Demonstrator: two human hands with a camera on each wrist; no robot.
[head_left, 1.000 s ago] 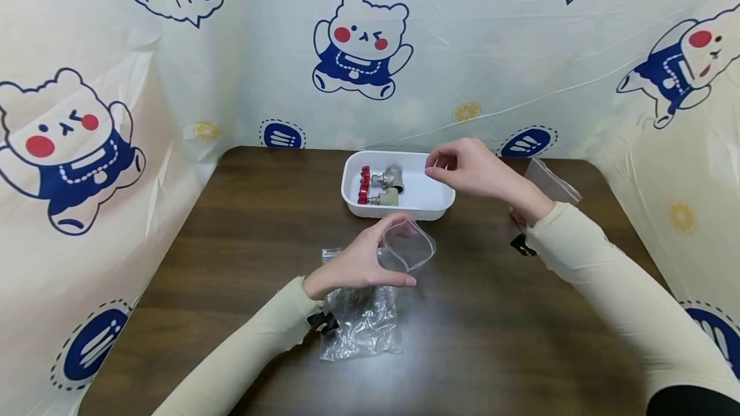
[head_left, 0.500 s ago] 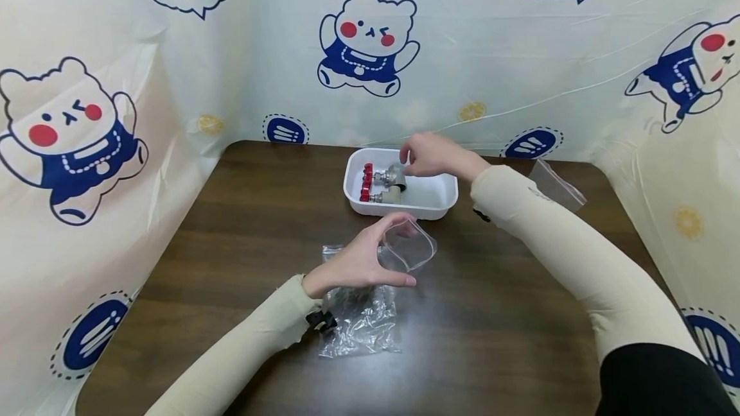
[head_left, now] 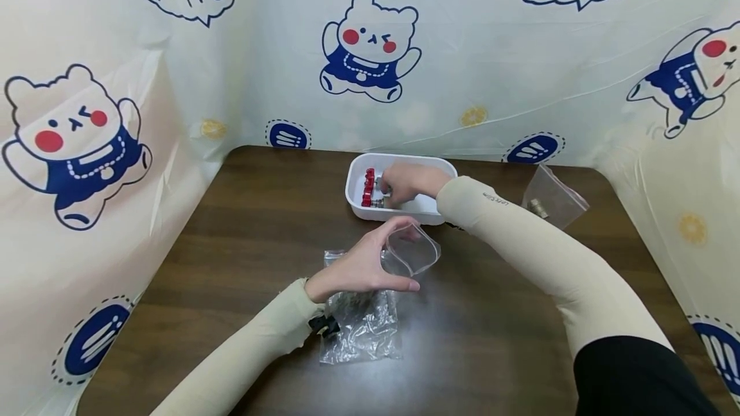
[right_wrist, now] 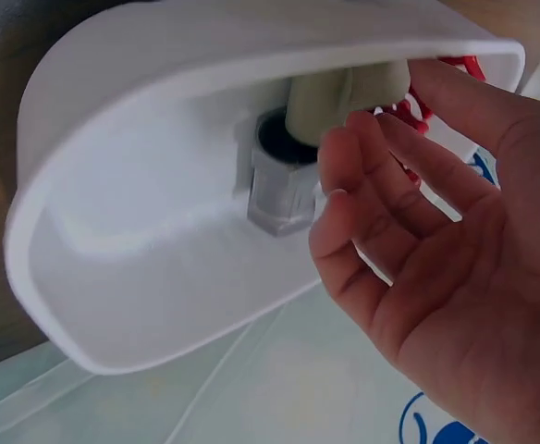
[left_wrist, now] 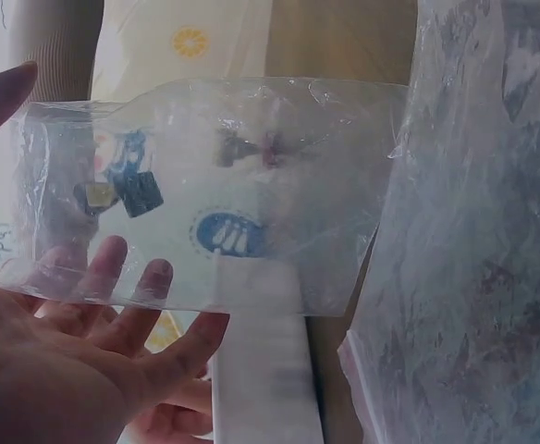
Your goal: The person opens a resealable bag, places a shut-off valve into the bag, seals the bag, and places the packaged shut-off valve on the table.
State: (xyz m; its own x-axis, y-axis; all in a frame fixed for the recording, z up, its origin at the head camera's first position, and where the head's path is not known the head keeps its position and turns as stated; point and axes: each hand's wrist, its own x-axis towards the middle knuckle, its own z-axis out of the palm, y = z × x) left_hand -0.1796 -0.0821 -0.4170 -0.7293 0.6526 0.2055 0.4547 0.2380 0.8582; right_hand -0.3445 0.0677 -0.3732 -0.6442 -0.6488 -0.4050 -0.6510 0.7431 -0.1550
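Observation:
My left hand (head_left: 364,262) grips a clear zip bag (head_left: 413,249), its mouth spread between thumb and fingers. In the left wrist view the bag (left_wrist: 298,213) stretches across, with blurred shapes showing through it. My right hand (head_left: 410,182) reaches down into a white plastic tray (head_left: 364,212). There its thumb and fingers close on a beige valve (right_wrist: 344,97), seen in the right wrist view. Beside it lies a grey metal valve (right_wrist: 284,190). Two red valve handles (head_left: 368,188) stick out at the tray's left; my fingers hide much of both bodies.
Below my left hand a crumpled clear bag (head_left: 364,332) lies on the dark wooden table (head_left: 491,339). Farther right, another zip bag (head_left: 563,201) with a metal fitting (head_left: 537,208) inside rests near my right sleeve. A printed cloth encloses the table's back and sides.
My right hand has moved left and down, from above the tray's right end into it, onto the beige valve. The left hand still holds the bag in the same place.

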